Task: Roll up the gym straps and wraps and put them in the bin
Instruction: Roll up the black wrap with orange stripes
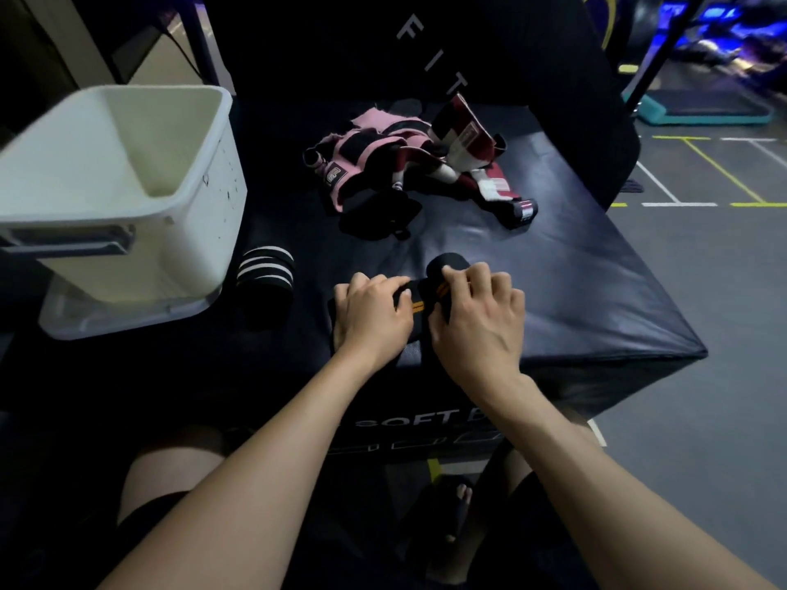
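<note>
A black wrap with orange stripes (419, 296) lies near the front edge of the dark soft box (575, 283), partly rolled. My left hand (374, 317) presses its left part and my right hand (477, 321) grips the roll from the right. A black wrap with white stripes (266, 274) sits rolled beside the white bin (127, 198), which stands tilted at the left and looks empty inside. Farther back lies a tangled pile of pink straps (362, 155), maroon-and-white wraps (464, 151) and a black strap (379, 215).
The bin rests on its white lid (106, 317). A black padded backrest (426, 49) rises behind the pile. To the right is grey gym floor with yellow and white lines (702, 176) and a teal step platform (702, 108). My knees and a foot show below.
</note>
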